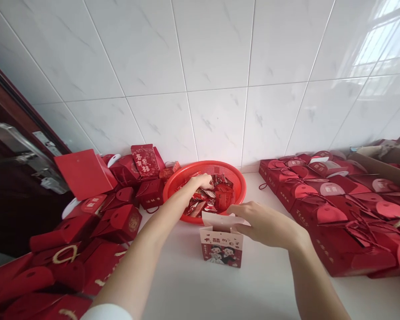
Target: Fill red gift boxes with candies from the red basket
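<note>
My left hand (204,181) reaches into a red plastic basket (242,186) of small wrapped sweets (203,206). Its fingers curl down among the wrappers, and what they grip, if anything, is hidden. In front of the basket stands an upright paper gift box (222,249), its top open and its flaps raised. The front is printed with a cartoon couple, red below and pale above. My right hand (258,222) grips the box's right top edge between thumb and fingers; the fingertips are partly hidden by the flap.
Closed red gift boxes (320,213) fill the right side in rows, with a cardboard carton (380,164) behind. More red boxes (120,222) are piled at the left, near a dark door with a metal handle (23,151). A white tiled wall (216,120) borders the white tabletop (193,284).
</note>
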`<state>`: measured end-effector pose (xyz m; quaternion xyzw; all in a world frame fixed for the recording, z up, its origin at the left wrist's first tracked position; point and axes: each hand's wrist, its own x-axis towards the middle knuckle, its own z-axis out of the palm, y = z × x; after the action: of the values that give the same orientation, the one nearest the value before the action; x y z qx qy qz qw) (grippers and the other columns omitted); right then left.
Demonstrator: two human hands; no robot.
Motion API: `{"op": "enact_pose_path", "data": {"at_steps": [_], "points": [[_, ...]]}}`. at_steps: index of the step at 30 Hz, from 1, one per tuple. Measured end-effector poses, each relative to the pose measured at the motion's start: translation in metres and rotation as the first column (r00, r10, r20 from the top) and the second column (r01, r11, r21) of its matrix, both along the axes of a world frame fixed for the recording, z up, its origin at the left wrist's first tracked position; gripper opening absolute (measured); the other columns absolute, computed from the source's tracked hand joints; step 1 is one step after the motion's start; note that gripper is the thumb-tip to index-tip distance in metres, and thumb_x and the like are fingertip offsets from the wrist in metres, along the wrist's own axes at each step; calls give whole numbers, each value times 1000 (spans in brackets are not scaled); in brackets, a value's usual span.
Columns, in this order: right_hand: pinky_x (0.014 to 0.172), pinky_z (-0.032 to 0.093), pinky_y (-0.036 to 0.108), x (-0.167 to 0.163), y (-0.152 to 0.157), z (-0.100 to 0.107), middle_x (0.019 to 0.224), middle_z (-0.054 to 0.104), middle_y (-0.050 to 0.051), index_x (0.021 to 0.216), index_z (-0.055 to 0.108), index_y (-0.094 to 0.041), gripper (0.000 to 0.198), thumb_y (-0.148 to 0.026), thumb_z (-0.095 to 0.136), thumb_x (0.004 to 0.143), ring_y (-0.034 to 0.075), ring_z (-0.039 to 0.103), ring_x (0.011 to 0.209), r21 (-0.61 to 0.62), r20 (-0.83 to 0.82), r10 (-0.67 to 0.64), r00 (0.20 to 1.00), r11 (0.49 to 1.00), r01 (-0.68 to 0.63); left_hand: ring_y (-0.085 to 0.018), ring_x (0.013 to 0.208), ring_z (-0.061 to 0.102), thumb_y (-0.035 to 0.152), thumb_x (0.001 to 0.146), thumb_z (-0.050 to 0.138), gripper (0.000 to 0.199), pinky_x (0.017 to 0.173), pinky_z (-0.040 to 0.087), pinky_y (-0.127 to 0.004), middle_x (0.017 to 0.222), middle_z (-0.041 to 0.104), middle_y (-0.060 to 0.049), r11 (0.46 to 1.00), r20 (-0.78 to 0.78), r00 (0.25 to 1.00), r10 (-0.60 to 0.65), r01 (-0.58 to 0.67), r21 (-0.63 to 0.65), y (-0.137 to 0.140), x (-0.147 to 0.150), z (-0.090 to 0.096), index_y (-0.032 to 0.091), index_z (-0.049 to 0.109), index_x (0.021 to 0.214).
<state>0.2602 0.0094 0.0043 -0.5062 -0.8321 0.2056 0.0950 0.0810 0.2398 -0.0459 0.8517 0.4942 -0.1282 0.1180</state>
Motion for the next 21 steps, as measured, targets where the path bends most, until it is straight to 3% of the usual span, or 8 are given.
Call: {"op": "enact_pose_path", "data": {"at_steps": [3, 5, 6, 8, 10, 16, 18, 21], "points": [[71, 44, 29, 3, 0, 4, 98, 71, 8, 113, 65, -22, 21, -24, 54, 95, 23, 65, 91, 31, -49, 2, 999, 1000, 0, -16, 66, 62, 41, 84, 61, 24, 58, 44, -24, 75, 70, -2, 999, 72, 997, 17, -20, 38, 1, -13, 6, 19, 69, 77], [71, 45, 29, 5, 0, 8, 95, 72, 8, 112, 66, -22, 21, -26, 53, 96, 22, 66, 88, 66, -89, -9, 996, 998, 15, -14, 62, 57, 45, 90, 52, 33, 56, 41, -24, 70, 64, -1, 997, 251, 968, 11, -31, 77, -6, -22, 13, 18, 64, 76], [72, 46, 30, 6, 0, 9, 94, 72, 7, 112, 66, -22, 21, -27, 52, 97, 22, 66, 86, 86, -113, -20, 993, 996, 30, -14, 60, 54, 47, 92, 48, 36, 55, 40, -25, 67, 61, 0, 995, 388, 922, -6, -32, 92, -13, -25, 17, 18, 62, 75], [72, 48, 31, 7, 2, 11, 92, 72, 7, 114, 64, -22, 22, -29, 51, 98, 22, 67, 84, 126, -177, -52, 983, 989, 75, -12, 57, 48, 51, 92, 48, 41, 55, 38, -25, 62, 53, 2, 995, 673, 738, -53, -15, 95, -34, -30, 27, 18, 59, 71], [71, 50, 31, 5, 3, 12, 91, 73, 6, 120, 61, -22, 26, -34, 51, 99, 21, 68, 82, 156, -265, -79, 961, 980, 123, -12, 60, 47, 55, 92, 51, 45, 58, 39, -24, 64, 53, 2, 992, 823, 557, -111, 17, 122, -64, -31, 39, 17, 59, 70], [74, 55, 34, -10, 9, 9, 99, 74, 7, 133, 54, -22, 44, -42, 59, 95, 21, 70, 82, 171, -551, -163, 818, 938, 302, -10, 60, 46, 54, 92, 60, 43, 59, 40, -22, 64, 50, 3, 984, 944, 290, -155, -36, 173, -143, -25, 55, 18, 55, 69], [74, 55, 33, -13, 10, 8, 103, 73, 7, 122, 63, -22, 35, -41, 62, 93, 20, 69, 82, 180, -567, -166, 807, 931, 318, -10, 59, 45, 55, 92, 60, 45, 58, 41, -22, 62, 47, 4, 988, 958, 254, -134, -40, 149, -156, -25, 52, 18, 50, 66], [72, 55, 31, -14, 11, 7, 102, 73, 6, 105, 70, -20, 22, -36, 62, 93, 17, 68, 79, 170, -563, -89, 822, 961, 220, -11, 59, 47, 55, 94, 57, 45, 59, 44, -23, 62, 49, 3, 997, 960, 270, -79, 1, 82, -165, -31, 46, 19, 51, 68]]}}
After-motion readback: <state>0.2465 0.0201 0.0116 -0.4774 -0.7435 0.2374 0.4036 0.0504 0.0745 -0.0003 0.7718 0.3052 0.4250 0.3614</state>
